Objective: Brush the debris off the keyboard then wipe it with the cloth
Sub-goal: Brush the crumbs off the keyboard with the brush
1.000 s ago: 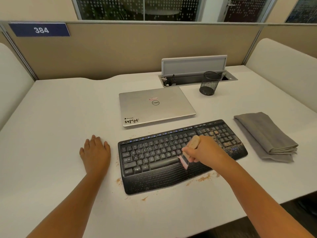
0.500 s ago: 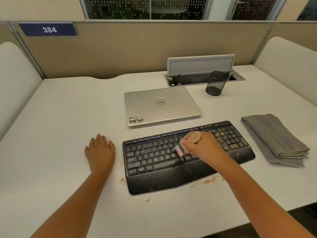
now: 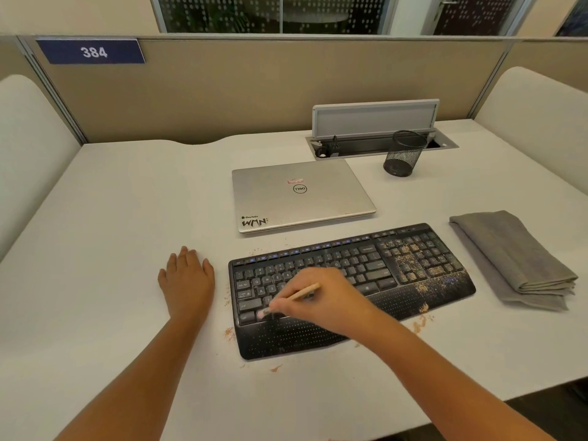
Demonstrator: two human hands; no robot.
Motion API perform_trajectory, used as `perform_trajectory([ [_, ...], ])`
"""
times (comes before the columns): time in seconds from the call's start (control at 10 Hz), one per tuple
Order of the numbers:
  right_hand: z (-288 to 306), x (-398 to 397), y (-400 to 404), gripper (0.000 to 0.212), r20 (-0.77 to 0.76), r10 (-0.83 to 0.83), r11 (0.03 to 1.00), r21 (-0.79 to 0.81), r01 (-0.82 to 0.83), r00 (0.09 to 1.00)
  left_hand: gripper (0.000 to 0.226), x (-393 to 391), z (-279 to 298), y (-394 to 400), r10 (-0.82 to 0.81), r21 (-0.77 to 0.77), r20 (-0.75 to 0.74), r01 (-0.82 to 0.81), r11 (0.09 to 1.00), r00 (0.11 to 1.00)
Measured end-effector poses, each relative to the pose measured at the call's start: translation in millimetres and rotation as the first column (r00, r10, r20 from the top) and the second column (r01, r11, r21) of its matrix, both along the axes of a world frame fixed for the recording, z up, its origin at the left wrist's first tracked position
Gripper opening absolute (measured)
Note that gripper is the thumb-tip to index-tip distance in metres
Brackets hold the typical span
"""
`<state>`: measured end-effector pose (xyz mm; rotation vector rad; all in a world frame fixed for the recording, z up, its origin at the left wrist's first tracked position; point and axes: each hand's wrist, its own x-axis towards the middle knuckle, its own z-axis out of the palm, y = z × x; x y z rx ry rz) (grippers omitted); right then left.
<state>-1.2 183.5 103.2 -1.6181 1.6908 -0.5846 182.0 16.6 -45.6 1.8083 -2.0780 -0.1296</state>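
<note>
Right hand point(image 3: 321, 300) grips brush point(image 3: 288, 301), bristles pointing lower-left on keyboard point(image 3: 397, 281); left hand point(image 3: 187, 281) flat.

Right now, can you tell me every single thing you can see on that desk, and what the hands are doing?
Keyboard: one, black, front middle of the desk, crumbs on its right side.
Brush: one, wooden handle, pink bristles on the keyboard's lower left keys.
Crumbs: many, brown, on the desk around the keyboard.
Cloth: one, grey, folded, right of the keyboard.
Laptop: one, silver, closed, behind the keyboard.
Pen cup: one, black mesh, back right.
Sign: one, blue, reads 384, on the divider.
Desk: one, white.
Left hand: flat on the desk, left of the keyboard.
Right hand: fingers grip the brush.
</note>
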Motion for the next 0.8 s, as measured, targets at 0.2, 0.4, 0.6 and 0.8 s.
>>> perform_trajectory([
  [0.2, -12, -19, -12, 0.034, -0.415, -0.033, 0.991, 0.106, 0.084, 0.909, 0.041, 1, 1, 1, 0.008, -0.001, -0.011, -0.008, 1.0, 1.0],
  [0.4, -4, -2, -9, 0.027, -0.179, -0.052, 0.996, 0.065, 0.065, 0.982, 0.042, -1, 2, 1, 0.007, 0.022, 0.007, -0.007, 1.0, 1.0],
  [0.6, -13, 26, -17, 0.023, -0.111, 0.062, 0.998, 0.035, -0.059, 0.992, 0.043, -2, 5, 1, 0.012, 0.035, 0.025, -0.013, 0.999, 1.0],
  [0.8, -11, -10, -23, 0.033, -0.373, 0.039, 0.98, 0.196, 0.038, 0.927, 0.044, -2, 5, 1, 0.012, 0.054, 0.039, -0.014, 0.998, 0.999],
])
